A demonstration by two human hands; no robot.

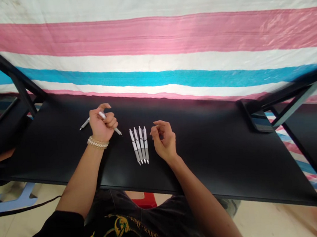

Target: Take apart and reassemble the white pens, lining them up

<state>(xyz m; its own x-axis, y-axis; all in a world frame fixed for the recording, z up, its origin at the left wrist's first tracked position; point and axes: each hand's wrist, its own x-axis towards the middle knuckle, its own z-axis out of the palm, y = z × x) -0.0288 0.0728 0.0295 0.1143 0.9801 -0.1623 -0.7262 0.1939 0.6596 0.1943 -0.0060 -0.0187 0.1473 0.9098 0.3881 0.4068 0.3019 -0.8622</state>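
Clasping a probably light, stiff click pen (117, 130), best held by its grey grip, over the table (213, 154) in curled fingers of left hand (102, 122), with right hand (164, 137) fingers loosely bent, empty, beside four pens (142, 144).

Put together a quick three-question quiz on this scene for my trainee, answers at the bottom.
1. How many pens lie side by side in the row between the left hand and the right hand?

2. Fill in the blank: the bracelet is worn on the ____ wrist.

3. What is the left hand holding?
A) a spoon
B) a pen
C) a cup

Key:
1. Four
2. Left
3. B
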